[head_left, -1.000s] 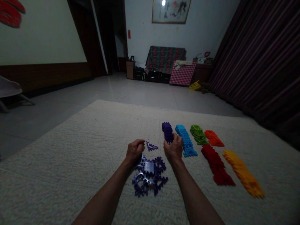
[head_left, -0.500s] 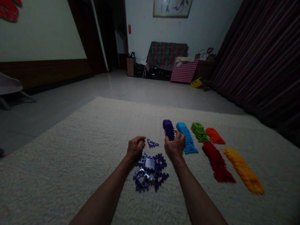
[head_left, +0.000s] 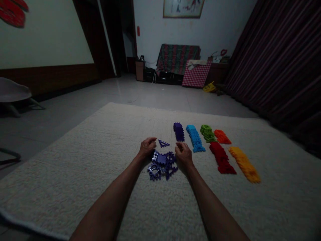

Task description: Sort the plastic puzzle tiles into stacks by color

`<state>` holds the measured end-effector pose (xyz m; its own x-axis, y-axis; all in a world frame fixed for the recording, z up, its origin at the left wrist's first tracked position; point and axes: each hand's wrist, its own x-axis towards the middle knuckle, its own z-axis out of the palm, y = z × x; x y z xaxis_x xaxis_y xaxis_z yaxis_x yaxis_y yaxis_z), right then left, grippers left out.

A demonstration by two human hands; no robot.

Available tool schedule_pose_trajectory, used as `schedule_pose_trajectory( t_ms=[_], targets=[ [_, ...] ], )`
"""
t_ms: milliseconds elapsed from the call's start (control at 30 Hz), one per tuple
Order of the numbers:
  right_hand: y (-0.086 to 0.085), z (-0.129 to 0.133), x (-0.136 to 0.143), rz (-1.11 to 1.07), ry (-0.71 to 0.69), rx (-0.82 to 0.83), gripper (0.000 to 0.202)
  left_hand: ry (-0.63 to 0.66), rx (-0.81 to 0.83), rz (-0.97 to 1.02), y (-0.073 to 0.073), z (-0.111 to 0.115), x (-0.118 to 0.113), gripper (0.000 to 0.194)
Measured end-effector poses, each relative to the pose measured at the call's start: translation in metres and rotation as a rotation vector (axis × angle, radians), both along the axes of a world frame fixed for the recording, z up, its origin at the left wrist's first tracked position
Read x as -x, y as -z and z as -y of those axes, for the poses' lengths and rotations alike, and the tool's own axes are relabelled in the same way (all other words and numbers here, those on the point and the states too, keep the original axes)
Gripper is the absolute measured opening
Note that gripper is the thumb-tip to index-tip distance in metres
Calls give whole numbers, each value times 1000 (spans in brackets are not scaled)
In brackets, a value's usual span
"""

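Note:
Loose purple pieces lie in a heap on the pale mat, between my forearms. My left hand is at the heap's upper left, its fingers curled; whether they hold anything is hidden. Just right of its fingertips lies a purple triangular piece, flat on the mat. My right hand rests at the heap's upper right with fingers bent inward, and I cannot make out anything in them. Beyond it stands a neat row of purple pieces, apart from the fingers.
To the right lie rows of blue, green, orange, red and yellow pieces. Past the mat are covered furniture, a chair at left and a dark curtain at right.
My right hand has come away from the purple row and moved back toward the heap. My left hand stays near the triangular piece. The view has shifted slightly.

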<state>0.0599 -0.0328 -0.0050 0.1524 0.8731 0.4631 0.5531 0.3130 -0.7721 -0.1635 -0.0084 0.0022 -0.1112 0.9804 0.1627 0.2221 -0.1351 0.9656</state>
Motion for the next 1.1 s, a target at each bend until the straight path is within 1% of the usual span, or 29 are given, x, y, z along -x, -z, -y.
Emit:
schedule_pose_trajectory(
  t_ms=[100, 167, 233, 300, 400, 500, 633, 767, 867, 1000, 1100],
  targets=[
    [1, 18, -2, 38, -18, -10, 20, 108, -91, -174, -6, 24, 4, 41],
    [3, 27, -1, 83, -10, -26, 14, 164, -163, -364, -9, 44, 5, 46],
    [4, 33, 2, 136, 13, -43, 10, 197, -183, -570, -11, 64, 3, 52],
    [5, 37, 7, 193, 34, -45, 10, 215, -159, -721, -12, 82, -2, 58],
    [6, 39, 12, 263, 66, -17, 10, 232, -116, -849, -12, 100, -12, 70],
    [6, 39, 15, 289, 90, 2, 12, 210, -101, -890, -10, 109, -20, 75],
    [6, 41, 15, 261, 92, -20, 12, 128, -151, -867, -1, 109, -22, 65],
    [2, 45, 13, 150, 108, 3, 11, 82, -213, -837, 5, 101, -19, 56],
    [-3, 49, 13, 11, 109, 39, 16, 96, -249, -826, 3, 89, -20, 51],
    [-9, 52, 11, -209, 99, 89, 26, 114, -250, -786, -7, 69, -24, 41],
    [-7, 50, 8, -352, 113, 75, 30, 31, -309, -659, -9, 57, -20, 31]
  ],
)
